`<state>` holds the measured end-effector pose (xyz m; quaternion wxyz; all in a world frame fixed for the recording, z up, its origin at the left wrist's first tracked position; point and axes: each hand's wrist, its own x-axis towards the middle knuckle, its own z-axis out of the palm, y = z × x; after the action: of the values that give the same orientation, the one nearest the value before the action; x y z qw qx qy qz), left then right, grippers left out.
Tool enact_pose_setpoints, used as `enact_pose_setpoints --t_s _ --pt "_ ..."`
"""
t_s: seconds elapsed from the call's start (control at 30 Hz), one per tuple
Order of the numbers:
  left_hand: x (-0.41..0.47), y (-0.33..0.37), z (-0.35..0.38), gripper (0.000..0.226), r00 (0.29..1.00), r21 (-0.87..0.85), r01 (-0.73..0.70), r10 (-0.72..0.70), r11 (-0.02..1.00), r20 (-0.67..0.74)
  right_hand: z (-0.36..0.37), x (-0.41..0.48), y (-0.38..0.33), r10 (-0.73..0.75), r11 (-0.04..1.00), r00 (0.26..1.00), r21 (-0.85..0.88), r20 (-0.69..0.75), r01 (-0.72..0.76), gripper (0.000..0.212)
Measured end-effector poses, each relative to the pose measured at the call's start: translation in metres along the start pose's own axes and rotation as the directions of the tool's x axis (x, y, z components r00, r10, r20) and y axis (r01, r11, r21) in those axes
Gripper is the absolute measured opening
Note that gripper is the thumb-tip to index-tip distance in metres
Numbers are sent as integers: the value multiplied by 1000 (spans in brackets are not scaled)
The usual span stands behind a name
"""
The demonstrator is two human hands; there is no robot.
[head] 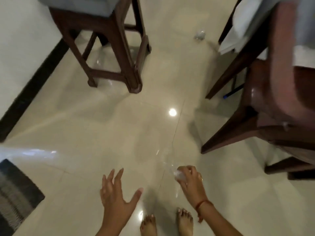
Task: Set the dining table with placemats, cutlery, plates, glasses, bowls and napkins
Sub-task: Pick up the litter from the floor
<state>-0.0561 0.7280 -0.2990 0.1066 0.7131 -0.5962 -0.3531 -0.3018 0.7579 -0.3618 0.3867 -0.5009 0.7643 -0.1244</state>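
Holds nothing in the left hand (117,196), below the wooden stool (124,53), fingers splayed and loose; wraps the right hand (190,179), below and right of the stool, round what looks like a clear, smooth-walled glass (179,175), blurred over glossy pale tiles (102,125). Should probably keep that slick glass upright, grip firm around the wall, bring the free palm beneath, and steer wide of the stool's square dark legs.

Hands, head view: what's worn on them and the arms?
No sleeves show. The right hand has a red thread bracelet at the wrist, one end dangling, and perhaps a ring. The left hand wears nothing visible.
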Motion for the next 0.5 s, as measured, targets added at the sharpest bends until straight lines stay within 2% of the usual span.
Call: enact_pose_setpoints --t_s 0.07,0.1,0.17,0.2,0.27,0.33,0.4,0.5 --pt "-17 50 -35 118 970 58 -234 229 971 76 -37 -49 -39 -19 996 999 84 -29 21 30" --pt "-27 79 -59 122 916 96 -392 378 915 136 -60 -77 -60 -32 992 999 118 -39 37 30" --pt "-46 130 -101 128 737 109 -666 630 738 244 -106 -124 -99 -75 981 996 173 -55 83 27" --pt "-56 154 -118 129 642 76 -756 714 650 280 -127 -146 -117 -106 975 992 187 -68 117 25" --pt "-80 197 -148 127 503 -14 -842 794 539 341 -166 -188 -148 -135 952 983 260 -125 163 24" --pt "-111 236 -163 125 393 -109 -877 829 468 398 -199 -232 -171 -98 889 973 421 -210 181 24" --pt "-125 258 -163 119 350 -202 -874 861 442 370 -215 -250 -186 -78 821 962 531 -261 210 25" --pt "-162 299 -149 109 286 -286 -872 887 398 361 -242 -294 -174 44 719 940 664 -338 204 25"
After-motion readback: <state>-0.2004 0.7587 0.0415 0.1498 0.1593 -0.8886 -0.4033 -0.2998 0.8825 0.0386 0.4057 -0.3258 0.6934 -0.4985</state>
